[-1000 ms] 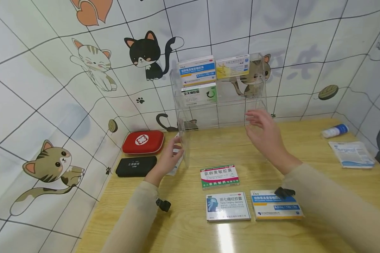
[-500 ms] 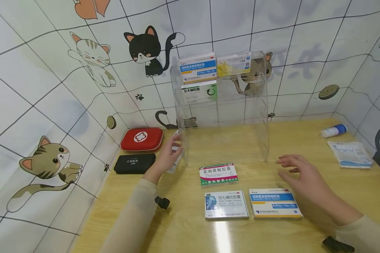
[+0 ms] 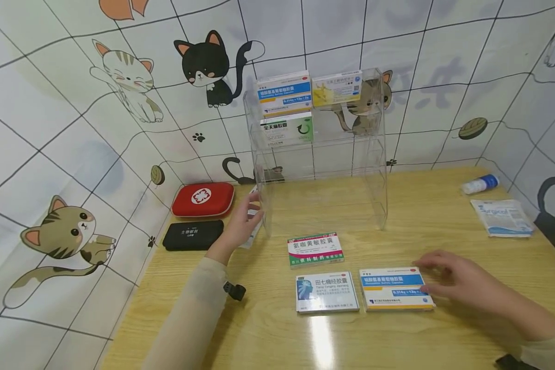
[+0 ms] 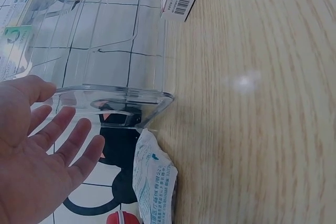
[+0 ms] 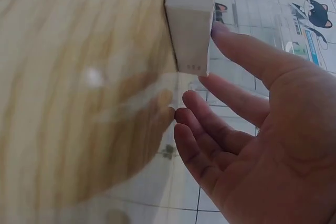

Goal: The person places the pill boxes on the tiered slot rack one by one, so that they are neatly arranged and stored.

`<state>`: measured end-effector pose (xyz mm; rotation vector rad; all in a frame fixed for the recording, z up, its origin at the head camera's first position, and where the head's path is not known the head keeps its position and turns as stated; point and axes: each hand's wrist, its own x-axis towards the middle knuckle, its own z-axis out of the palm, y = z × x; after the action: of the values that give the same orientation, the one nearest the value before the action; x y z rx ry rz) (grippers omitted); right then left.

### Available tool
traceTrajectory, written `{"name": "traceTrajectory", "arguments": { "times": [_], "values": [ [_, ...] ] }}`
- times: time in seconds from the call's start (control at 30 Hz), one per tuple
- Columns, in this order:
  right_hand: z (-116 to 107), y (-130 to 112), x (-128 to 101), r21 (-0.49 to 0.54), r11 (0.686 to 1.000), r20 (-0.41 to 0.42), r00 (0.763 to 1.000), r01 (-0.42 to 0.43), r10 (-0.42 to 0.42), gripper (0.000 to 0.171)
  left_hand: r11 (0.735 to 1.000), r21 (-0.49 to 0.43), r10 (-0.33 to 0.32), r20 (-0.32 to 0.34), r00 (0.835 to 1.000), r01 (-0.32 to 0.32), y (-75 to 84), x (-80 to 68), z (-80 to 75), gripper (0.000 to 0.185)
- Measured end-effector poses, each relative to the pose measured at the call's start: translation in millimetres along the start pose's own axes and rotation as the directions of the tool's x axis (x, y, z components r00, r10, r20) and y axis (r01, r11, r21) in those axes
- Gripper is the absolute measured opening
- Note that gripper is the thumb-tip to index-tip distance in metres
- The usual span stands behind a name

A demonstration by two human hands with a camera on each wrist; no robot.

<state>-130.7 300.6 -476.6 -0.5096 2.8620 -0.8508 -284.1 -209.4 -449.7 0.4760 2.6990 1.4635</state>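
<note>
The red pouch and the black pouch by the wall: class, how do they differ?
The red pouch bears a white round emblem; the black pouch carries only small pale lettering. The red pouch looks bulkier and rounder, the black pouch slimmer. The red pouch lies nearer the wall. Both lie flat on the wooden table.

Both arms wear beige long sleeves with small black wrist clips.

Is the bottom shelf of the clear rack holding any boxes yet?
Empty. The clear rack has three boxes on its upper tiers only; through the bottom shelf only the wall shows. Three more boxes lie flat on the table in front.
</note>
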Motion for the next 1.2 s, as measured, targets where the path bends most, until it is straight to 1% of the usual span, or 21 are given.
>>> {"name": "traceTrajectory", "arguments": {
  "times": [0.1,0.2,0.33,0.43,0.5,0.6,0.7,0.83,0.93,1.03,1.13,1.2],
  "values": [
    [1.0,2.6,-2.8,-0.019,1.0,0.003,1.0,0.0,0.0,0.051,1.0,-0.006,0.007,-0.004,1.0,-0.007,-0.2,0.6,1.4,0.055],
    [2.0,2.6,-4.9,0.004,1.0,-0.012,1.0,-0.011,0.011,0.049,1.0,-0.011,0.006,-0.005,1.0,-0.006,-0.2,0.2,2.2,0.053],
    [0.9,-1.5,-5.5,0.102,0.992,-0.003,0.997,-0.078,0.078,0.048,1.0,-0.011,-0.002,0.0,1.0,0.002,1.2,-0.3,0.9,0.054],
    [-2.8,-4.3,-5.0,0.169,0.979,0.004,0.993,-0.117,0.118,0.042,1.0,-0.006,-0.005,-0.004,1.0,0.005,1.0,-0.1,0.9,0.054],
    [-6.1,-6.1,-4.2,0.199,0.975,-0.031,0.993,-0.104,0.112,0.033,1.0,-0.005,-0.003,-0.01,1.0,0.003,-0.1,0.2,1.3,0.053],
    [-14.7,-9.8,-0.7,0.209,0.975,-0.103,0.99,-0.07,0.093,0.022,1.0,-0.005,0.005,-0.013,1.0,-0.005,-1.1,-0.4,1.9,0.053],
    [-26.0,-15.4,9.1,0.212,0.976,-0.185,0.979,-0.041,0.082,0.018,1.0,-0.004,0.009,-0.01,1.0,-0.009,-2.5,-1.0,2.3,0.052],
    [-45.3,-28.7,33.9,0.22,0.975,-0.304,0.95,-0.009,0.078,0.02,1.0,-0.004,0.01,-0.011,1.0,-0.01,-2.0,-1.8,1.1,0.052],
    [-63.5,-43.0,56.1,0.219,0.976,-0.39,0.916,-0.011,0.098,0.027,1.0,-0.007,0.013,-0.015,1.0,-0.013,-1.1,-2.0,0.6,0.052],
    [-85.0,-58.8,78.3,0.245,0.969,-0.45,0.884,-0.015,0.128,0.034,1.0,-0.004,0.011,-0.017,1.0,-0.011,-1.2,-1.2,1.3,0.052],
    [-106.0,-75.2,101.4,0.266,0.963,-0.509,0.854,0.042,0.104,0.033,1.0,0.002,0.007,-0.01,1.0,-0.007,-2.1,-0.5,2.4,0.052],
    [-119.7,-86.5,117.3,0.256,0.961,-0.555,0.83,0.107,0.055,0.031,1.0,-0.002,0.005,-0.012,1.0,-0.005,-2.2,-0.6,2.9,0.051]
  ]
}}
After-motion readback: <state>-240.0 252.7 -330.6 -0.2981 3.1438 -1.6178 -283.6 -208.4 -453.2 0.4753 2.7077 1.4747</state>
